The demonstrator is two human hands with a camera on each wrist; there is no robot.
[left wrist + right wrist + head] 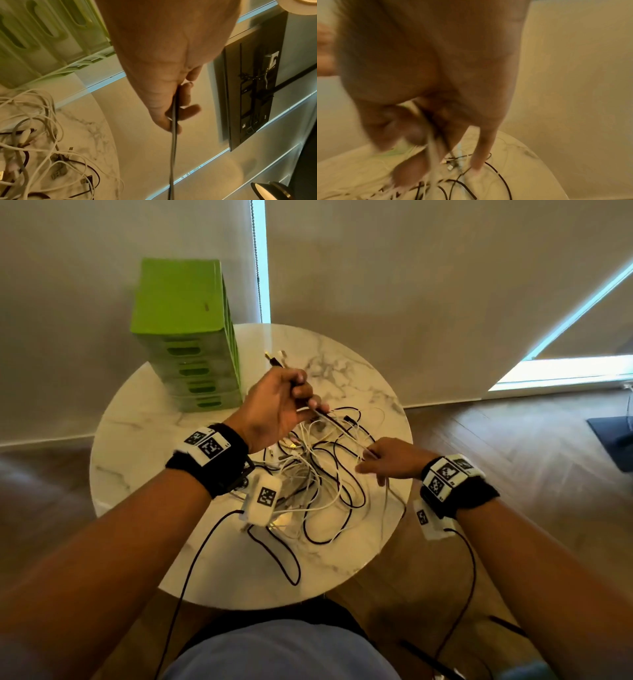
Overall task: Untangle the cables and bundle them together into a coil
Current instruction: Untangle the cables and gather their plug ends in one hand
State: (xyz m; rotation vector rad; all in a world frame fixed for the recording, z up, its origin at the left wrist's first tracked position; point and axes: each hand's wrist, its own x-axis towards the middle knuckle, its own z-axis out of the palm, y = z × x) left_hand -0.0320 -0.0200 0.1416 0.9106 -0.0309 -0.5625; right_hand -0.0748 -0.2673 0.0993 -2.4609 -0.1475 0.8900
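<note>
A tangle of white and black cables (322, 474) lies on the round marble table (144, 440). My left hand (284, 405) is raised above the pile and grips a few cables, whose plug ends (275, 358) stick out past it. In the left wrist view the left hand (173, 108) pinches a dark cable (173, 155) that runs down from it. My right hand (380, 462) is lower, at the pile's right side, gripping the same taut strands. The blurred right wrist view shows the right hand (428, 135) curled round white and dark cables (433, 155).
A green stack of plastic drawers (191, 344) stands at the table's back left. Wrist-camera leads (274, 553) trail over the front of the table. Wooden floor (513, 457) surrounds the table, and a wall with blinds is behind it.
</note>
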